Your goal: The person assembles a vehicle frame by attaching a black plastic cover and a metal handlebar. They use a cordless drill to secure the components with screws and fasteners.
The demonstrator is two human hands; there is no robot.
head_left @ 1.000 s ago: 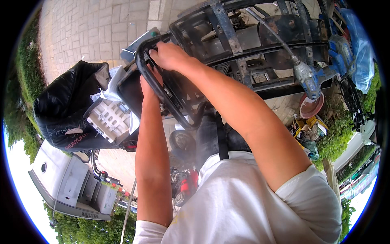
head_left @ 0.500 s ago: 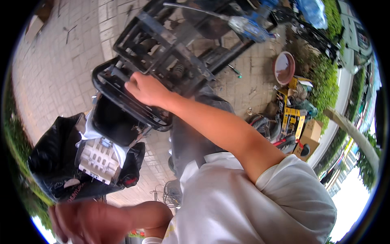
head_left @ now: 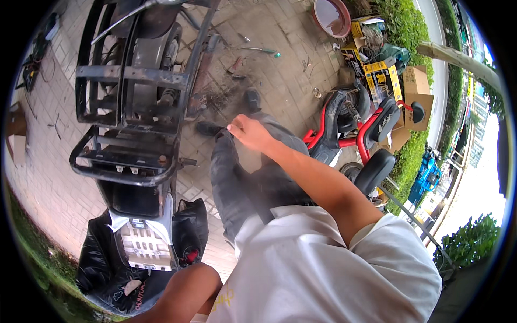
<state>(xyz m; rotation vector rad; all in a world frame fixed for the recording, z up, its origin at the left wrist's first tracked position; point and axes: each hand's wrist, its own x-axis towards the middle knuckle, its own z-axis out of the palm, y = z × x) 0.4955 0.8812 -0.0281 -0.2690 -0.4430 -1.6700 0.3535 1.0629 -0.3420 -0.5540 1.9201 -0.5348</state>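
My right hand [head_left: 249, 133] hangs over my dark trousers at knee height, its fingers curled together; whether something small is inside them I cannot make out. My left forearm [head_left: 191, 290] shows at the lower edge, but the hand is out of the picture. To the left of my legs stands a two-wheeler with a black metal rack [head_left: 132, 74], scuffed and rusty in places. Behind the rack's curved rail [head_left: 126, 176] is a dark open compartment [head_left: 132, 198]. A pale slotted panel [head_left: 146, 245] adjoins it, with a black padded cover [head_left: 97, 255] around it. A metal rod [head_left: 119, 22] crosses the rack's top.
A green-handled screwdriver [head_left: 265, 50] and small bits lie on the paving. A brown basin [head_left: 332, 19] holds liquid. Right of me stands a red and black two-wheeler [head_left: 350, 142], near a yellow box [head_left: 383, 81], cardboard boxes [head_left: 419, 105] and a hedge [head_left: 398, 27].
My right hand has come off the rack's rail and moved over beside my knee. My left hand has dropped out of view. The view has swung, bringing the red two-wheeler further in.
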